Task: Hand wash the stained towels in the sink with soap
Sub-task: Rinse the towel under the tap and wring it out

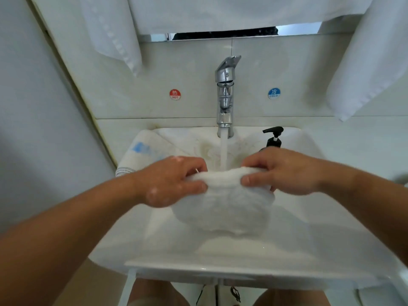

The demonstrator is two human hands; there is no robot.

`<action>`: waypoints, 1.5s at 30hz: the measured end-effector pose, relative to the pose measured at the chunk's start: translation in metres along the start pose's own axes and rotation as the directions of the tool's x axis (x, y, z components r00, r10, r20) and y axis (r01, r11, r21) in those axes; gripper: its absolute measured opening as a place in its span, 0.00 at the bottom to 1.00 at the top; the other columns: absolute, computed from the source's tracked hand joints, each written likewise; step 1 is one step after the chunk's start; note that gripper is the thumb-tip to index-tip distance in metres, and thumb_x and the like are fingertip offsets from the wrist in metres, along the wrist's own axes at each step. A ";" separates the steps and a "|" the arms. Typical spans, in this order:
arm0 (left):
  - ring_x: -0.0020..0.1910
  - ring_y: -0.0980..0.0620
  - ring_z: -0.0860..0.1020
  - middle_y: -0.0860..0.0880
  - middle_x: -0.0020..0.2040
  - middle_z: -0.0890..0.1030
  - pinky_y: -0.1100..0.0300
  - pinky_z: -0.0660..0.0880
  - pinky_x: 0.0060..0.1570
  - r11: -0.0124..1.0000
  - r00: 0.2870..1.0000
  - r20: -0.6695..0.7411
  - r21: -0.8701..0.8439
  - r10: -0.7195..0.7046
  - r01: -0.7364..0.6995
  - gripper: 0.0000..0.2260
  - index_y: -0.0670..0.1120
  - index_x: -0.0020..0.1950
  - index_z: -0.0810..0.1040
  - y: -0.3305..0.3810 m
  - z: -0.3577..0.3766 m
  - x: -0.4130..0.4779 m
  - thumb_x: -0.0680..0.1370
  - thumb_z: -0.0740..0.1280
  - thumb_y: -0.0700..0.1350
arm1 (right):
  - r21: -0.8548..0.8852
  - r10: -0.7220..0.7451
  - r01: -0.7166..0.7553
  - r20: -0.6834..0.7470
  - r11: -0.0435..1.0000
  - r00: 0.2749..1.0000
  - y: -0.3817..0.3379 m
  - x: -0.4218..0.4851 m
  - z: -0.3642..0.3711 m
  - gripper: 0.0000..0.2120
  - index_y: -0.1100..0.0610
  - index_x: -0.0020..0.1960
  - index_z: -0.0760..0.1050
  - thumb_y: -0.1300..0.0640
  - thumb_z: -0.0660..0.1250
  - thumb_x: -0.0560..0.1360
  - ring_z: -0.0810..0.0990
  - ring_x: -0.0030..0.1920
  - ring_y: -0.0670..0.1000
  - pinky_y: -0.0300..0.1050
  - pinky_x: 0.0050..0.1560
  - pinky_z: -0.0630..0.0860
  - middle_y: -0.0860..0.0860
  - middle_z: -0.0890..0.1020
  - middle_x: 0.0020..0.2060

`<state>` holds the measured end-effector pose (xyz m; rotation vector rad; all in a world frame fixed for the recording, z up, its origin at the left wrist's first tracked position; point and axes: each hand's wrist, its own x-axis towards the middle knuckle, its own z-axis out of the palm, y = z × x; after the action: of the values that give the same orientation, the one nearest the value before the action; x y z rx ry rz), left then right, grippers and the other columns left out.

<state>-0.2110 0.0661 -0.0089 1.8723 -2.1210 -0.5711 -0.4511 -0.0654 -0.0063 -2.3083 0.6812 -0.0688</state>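
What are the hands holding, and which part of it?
Both hands hold one white towel by its top edge under the running water: left hand on the left end, right hand on the right end.

Wall stickers (pixel 175 94) — red "HOT", blue "COLD"

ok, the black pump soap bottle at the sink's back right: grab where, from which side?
Probably grip the black pump soap bottle at its shoulder below the collar, approaching from the right: it stands upright, its spout points left toward the chrome faucet, and the right hand hides its lower body.
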 end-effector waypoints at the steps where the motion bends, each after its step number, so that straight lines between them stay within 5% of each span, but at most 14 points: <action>1: 0.44 0.57 0.78 0.56 0.44 0.81 0.60 0.75 0.45 1.000 1.000 -0.006 -0.023 -0.011 0.011 0.05 0.56 0.48 0.76 0.002 -0.010 0.001 0.79 0.68 0.56 | 0.088 0.008 -0.009 0.005 0.996 1.000 -0.003 0.001 -0.007 0.07 0.53 0.48 0.82 0.50 0.70 0.79 0.85 0.45 0.55 0.56 0.48 0.83 0.52 0.84 0.42; 6: 0.47 0.55 0.81 0.56 0.46 0.83 0.59 0.76 0.47 0.993 0.990 0.087 -0.033 -0.112 0.116 0.05 0.56 0.52 0.79 -0.008 -0.013 0.020 0.79 0.69 0.55 | 0.182 0.173 -0.185 0.082 0.966 0.982 0.002 0.018 -0.002 0.06 0.55 0.49 0.82 0.53 0.69 0.80 0.86 0.43 0.57 0.55 0.42 0.84 0.55 0.85 0.43; 9: 0.48 0.51 0.77 0.54 0.47 0.79 0.59 0.69 0.46 0.978 0.988 0.026 0.148 -0.154 0.149 0.08 0.54 0.53 0.78 -0.021 0.024 0.034 0.78 0.71 0.53 | -0.168 0.132 -0.135 -0.032 0.976 0.991 0.018 0.033 0.022 0.04 0.49 0.53 0.79 0.50 0.68 0.80 0.82 0.45 0.51 0.42 0.43 0.77 0.46 0.81 0.43; 13: 0.51 0.47 0.79 0.50 0.52 0.82 0.55 0.75 0.50 0.962 0.996 -0.074 0.264 -0.049 0.067 0.13 0.51 0.54 0.79 -0.028 0.055 0.025 0.75 0.74 0.56 | -0.506 -0.013 -0.030 -0.082 0.862 0.997 0.032 0.021 0.048 0.12 0.44 0.60 0.77 0.45 0.69 0.78 0.80 0.54 0.51 0.48 0.53 0.76 0.45 0.81 0.51; 17: 0.61 0.54 0.75 0.56 0.66 0.76 0.58 0.72 0.61 0.990 0.994 0.110 0.137 -0.026 0.011 0.16 0.54 0.47 0.78 -0.020 0.067 0.007 0.75 0.69 0.65 | -0.441 0.001 0.049 0.113 0.896 0.994 0.027 -0.004 0.064 0.21 0.44 0.55 0.73 0.32 0.71 0.71 0.70 0.60 0.46 0.42 0.61 0.69 0.42 0.70 0.61; 19: 0.57 0.51 0.76 0.54 0.61 0.77 0.58 0.73 0.57 0.993 0.994 0.088 0.105 -0.071 0.061 0.15 0.52 0.47 0.73 -0.014 0.076 0.013 0.77 0.68 0.63 | -0.356 0.028 0.004 0.084 0.935 0.996 0.027 0.000 0.071 0.27 0.45 0.54 0.69 0.29 0.72 0.67 0.69 0.56 0.46 0.40 0.56 0.68 0.42 0.67 0.59; 21: 0.49 0.49 0.75 0.53 0.52 0.75 0.55 0.71 0.48 0.988 0.981 0.118 0.043 -0.152 0.147 0.18 0.51 0.53 0.66 -0.013 0.089 0.019 0.78 0.65 0.64 | -0.328 0.076 -0.042 0.091 0.944 0.993 0.028 0.008 0.082 0.43 0.46 0.68 0.63 0.26 0.73 0.63 0.70 0.61 0.48 0.42 0.61 0.70 0.43 0.66 0.64; 24: 0.58 0.48 0.74 0.50 0.62 0.74 0.53 0.73 0.58 0.978 0.966 0.160 0.071 -0.205 0.196 0.36 0.54 0.66 0.60 -0.018 0.104 0.019 0.70 0.60 0.77 | -0.451 0.125 -0.050 0.139 0.891 0.982 0.036 0.015 0.100 0.61 0.48 0.81 0.45 0.20 0.68 0.61 0.67 0.69 0.53 0.52 0.71 0.68 0.50 0.63 0.73; 27: 0.68 0.46 0.68 0.47 0.73 0.66 0.53 0.66 0.70 0.935 0.980 0.151 0.346 -0.130 0.070 0.41 0.51 0.80 0.55 -0.017 0.112 0.024 0.75 0.58 0.74 | -0.535 0.072 -0.011 0.093 0.845 0.993 0.043 0.018 0.107 0.58 0.49 0.79 0.45 0.20 0.65 0.64 0.69 0.61 0.54 0.53 0.64 0.73 0.52 0.67 0.66; 29: 0.64 0.46 0.71 0.47 0.67 0.69 0.53 0.69 0.66 0.924 0.990 0.122 0.381 -0.064 0.013 0.33 0.51 0.77 0.63 -0.019 0.114 0.028 0.79 0.56 0.69 | -0.554 0.045 0.009 0.084 0.833 0.995 0.047 0.023 0.107 0.54 0.53 0.77 0.50 0.20 0.64 0.66 0.72 0.57 0.54 0.54 0.61 0.75 0.53 0.68 0.62; 32: 0.57 0.46 0.77 0.48 0.60 0.74 0.53 0.74 0.57 0.959 0.981 0.082 0.242 -0.174 0.150 0.34 0.50 0.68 0.66 -0.023 0.115 0.032 0.75 0.56 0.75 | -0.505 0.054 -0.014 0.064 0.863 0.996 0.048 0.027 0.105 0.43 0.52 0.64 0.60 0.21 0.65 0.65 0.75 0.50 0.54 0.53 0.53 0.77 0.51 0.71 0.53; 35: 0.54 0.43 0.79 0.47 0.60 0.75 0.52 0.75 0.53 0.931 0.976 0.062 0.316 -0.211 0.181 0.26 0.49 0.64 0.64 -0.022 0.116 0.034 0.79 0.60 0.68 | -0.488 0.051 -0.028 0.035 0.872 0.998 0.046 0.028 0.104 0.33 0.47 0.54 0.56 0.25 0.67 0.68 0.76 0.44 0.53 0.48 0.43 0.74 0.48 0.72 0.46; 41: 0.46 0.45 0.79 0.47 0.52 0.79 0.54 0.74 0.44 0.915 0.977 -0.007 0.348 -0.214 0.203 0.22 0.48 0.61 0.69 -0.009 0.109 0.036 0.80 0.58 0.66 | -0.614 0.050 -0.057 -0.029 0.788 0.998 0.039 0.031 0.104 0.35 0.53 0.62 0.62 0.27 0.66 0.71 0.79 0.47 0.58 0.51 0.43 0.73 0.51 0.75 0.44; 45: 0.50 0.47 0.80 0.48 0.52 0.82 0.56 0.76 0.50 0.950 0.964 0.171 0.271 -0.205 0.154 0.19 0.49 0.61 0.79 -0.014 0.100 0.045 0.81 0.62 0.62 | -0.350 0.080 -0.037 0.107 0.936 0.991 0.034 0.031 0.096 0.27 0.44 0.55 0.72 0.29 0.73 0.65 0.79 0.47 0.49 0.50 0.50 0.78 0.44 0.80 0.47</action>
<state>-0.2490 0.0324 -0.1072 2.2542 -2.2536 -0.5654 -0.4169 -0.0413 -0.1043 -2.6008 0.7482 0.2358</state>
